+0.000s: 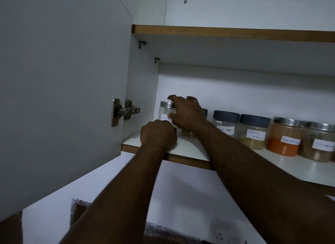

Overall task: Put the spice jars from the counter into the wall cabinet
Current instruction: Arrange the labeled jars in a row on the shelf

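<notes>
A clear jar with a silver lid and a label reading "Cloves" (165, 111) stands at the left end of the cabinet's lower shelf (190, 149). My right hand (186, 115) wraps it from the right, fingers over the lid and thumb on the glass. Below it, my left hand (158, 134) is curled at the jar's base, hiding the bottom. To the right stands a row of jars: one half hidden behind my right hand (204, 112), "Black Pepper" (226, 124), "Garam Masala" (253, 131), an orange "Red Chilli" jar (285, 136) and another silver-lidded jar (319, 142).
The cabinet door (63, 80) hangs open at the left on a metal hinge (125, 111). An upper shelf (217, 32) spans above the jars. A white wall with a socket (220, 236) lies below the cabinet.
</notes>
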A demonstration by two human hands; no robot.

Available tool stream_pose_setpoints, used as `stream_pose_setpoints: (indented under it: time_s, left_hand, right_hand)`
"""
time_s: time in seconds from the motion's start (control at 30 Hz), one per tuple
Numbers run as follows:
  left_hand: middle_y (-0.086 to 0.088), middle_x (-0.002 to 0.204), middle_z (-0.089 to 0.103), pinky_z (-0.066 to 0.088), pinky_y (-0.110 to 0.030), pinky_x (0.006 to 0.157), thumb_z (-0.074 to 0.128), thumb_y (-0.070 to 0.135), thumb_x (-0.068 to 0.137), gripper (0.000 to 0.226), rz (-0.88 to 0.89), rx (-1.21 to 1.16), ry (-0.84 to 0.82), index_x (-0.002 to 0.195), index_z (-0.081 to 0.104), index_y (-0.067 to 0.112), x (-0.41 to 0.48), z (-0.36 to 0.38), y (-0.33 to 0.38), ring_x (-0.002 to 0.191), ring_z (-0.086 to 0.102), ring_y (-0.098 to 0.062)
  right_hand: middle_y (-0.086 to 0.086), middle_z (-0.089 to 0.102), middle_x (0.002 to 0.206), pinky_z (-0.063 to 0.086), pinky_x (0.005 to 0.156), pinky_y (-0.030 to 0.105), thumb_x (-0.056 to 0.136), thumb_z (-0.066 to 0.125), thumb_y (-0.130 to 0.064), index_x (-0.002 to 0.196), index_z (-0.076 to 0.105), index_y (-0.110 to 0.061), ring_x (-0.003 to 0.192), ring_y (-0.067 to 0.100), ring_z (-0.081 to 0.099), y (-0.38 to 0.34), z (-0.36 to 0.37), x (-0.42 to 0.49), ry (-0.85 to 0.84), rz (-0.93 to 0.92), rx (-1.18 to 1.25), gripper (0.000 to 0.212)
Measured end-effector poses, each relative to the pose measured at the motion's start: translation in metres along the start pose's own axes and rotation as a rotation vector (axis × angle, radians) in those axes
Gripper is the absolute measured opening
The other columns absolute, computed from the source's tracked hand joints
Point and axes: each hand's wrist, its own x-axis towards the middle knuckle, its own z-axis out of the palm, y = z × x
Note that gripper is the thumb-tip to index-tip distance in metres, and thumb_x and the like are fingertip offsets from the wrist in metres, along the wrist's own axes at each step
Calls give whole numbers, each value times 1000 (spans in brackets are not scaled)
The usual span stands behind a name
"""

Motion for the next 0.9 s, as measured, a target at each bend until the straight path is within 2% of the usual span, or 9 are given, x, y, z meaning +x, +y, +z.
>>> stream_pose_setpoints:
  time_s: [0.1, 0.23, 0.3, 0.4, 0.5, 0.63, 0.7, 0.77, 0.9]
  left_hand:
    - [-7, 108, 69, 42, -32, 70, 66, 35, 89, 36, -55, -78, 64, 118, 67, 14, -5, -1, 0, 95, 66, -26]
    - [-9, 107, 71, 43, -30, 69, 70, 36, 88, 36, -112, -192, 123, 115, 69, 12, -14, -7, -1, 94, 67, -28]
    - [-8, 100, 71, 42, -30, 67, 67, 35, 88, 30, -125, -204, 122, 108, 70, 13, -23, -12, -3, 86, 66, -26]
    - [-6, 86, 72, 39, -29, 64, 61, 26, 88, 14, -102, -191, 124, 87, 69, 15, -42, -21, -10, 68, 55, -21]
    - [-7, 82, 71, 36, -29, 64, 56, 20, 88, 19, -18, -156, 113, 79, 70, 13, -67, -34, -16, 67, 56, -23]
    - [-6, 90, 75, 37, -27, 71, 53, 20, 97, 28, 9, -247, 103, 94, 80, 19, -110, -51, -16, 86, 67, -28]
    - [-7, 110, 75, 48, -29, 84, 51, 13, 99, 32, 15, -354, 61, 114, 77, 22, -136, -57, -12, 102, 67, -27]
    - [-6, 129, 68, 50, -35, 97, 50, 12, 100, 37, 1, -378, 13, 128, 70, 27, -162, -65, -8, 119, 61, -26]
    - [-6, 133, 67, 48, -35, 100, 48, 16, 102, 38, -55, -239, 46, 136, 64, 22, -207, -82, -1, 120, 62, -25]
  right_hand:
    - [9, 61, 140, 26, 119, 42, 88, 70, -31, 149, 44, -18, 124, 29, 58, -1, -11, -5, 110, 27, 41, 68]
    - [6, 67, 131, 33, 113, 41, 91, 68, -29, 137, 57, -16, 119, 29, 60, -4, -26, -21, 288, 88, 71, 49]
    - [4, 71, 117, 38, 106, 41, 92, 66, -27, 125, 63, -18, 108, 26, 64, -10, -32, -34, 262, 46, 47, 35]
    - [3, 73, 100, 46, 93, 40, 90, 62, -25, 110, 68, -19, 94, 25, 65, -28, -40, -62, 126, -83, 22, 21]
    - [1, 75, 96, 53, 80, 36, 90, 60, -29, 104, 72, -23, 89, 24, 68, -46, -53, -88, -31, -105, 31, 19]
    - [0, 72, 92, 49, 66, 33, 91, 58, -33, 95, 70, -22, 84, 24, 67, -62, -76, -122, -87, -62, 64, 17]
    - [3, 70, 94, 46, 63, 31, 93, 58, -30, 95, 70, -18, 84, 25, 66, -68, -84, -145, -81, -91, 67, 17]
    - [2, 68, 97, 48, 65, 31, 93, 59, -30, 98, 73, -20, 86, 23, 64, -72, -95, -165, -53, -114, 84, 18]
    - [-1, 68, 92, 47, 64, 30, 92, 58, -32, 98, 72, -22, 84, 22, 64, -81, -128, -192, -41, -153, 124, 18]
